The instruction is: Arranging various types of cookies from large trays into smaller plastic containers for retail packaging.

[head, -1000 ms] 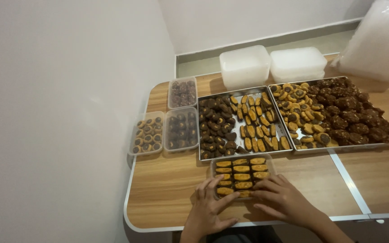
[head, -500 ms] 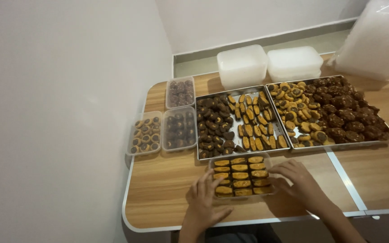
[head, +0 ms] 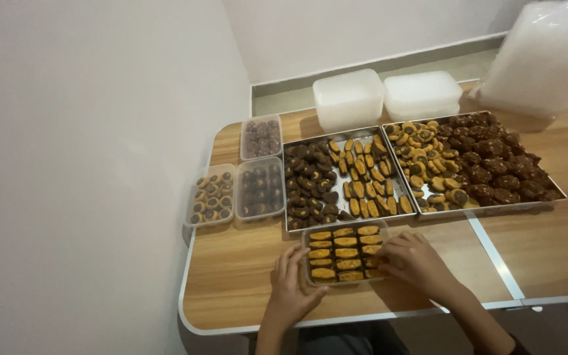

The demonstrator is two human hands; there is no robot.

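Left hand (head: 295, 284): we rest it flat on the wooden table (head: 231, 289), fingers spread and holding nothing, fingertips touching the near left corner of the clear box (head: 345, 253), seemingly to steady it.
Right hand (head: 415, 261): we curl it against the box's right side, fingers bent over the last biscuits; whether they pinch one, we cannot tell.
Clear box: a shallow rectangular plastic container at the near table edge, between our hands, packed in neat rows with oblong orange-topped biscuits (head: 346, 242).
Middle tray (head: 348, 177): a metal baking tray just beyond the box, dark round biscuits on its left, the same orange oblong ones on its right, close enough to pick from.
Right tray (head: 474, 163): a second metal tray, touching the first, heaped with knobbly brown pieces and round filled ones.
Small tubs (head: 259, 187): three filled clear tubs set aside at the left.
Far stacks (head: 350, 97): frosted white plastic containers, stacked empty.
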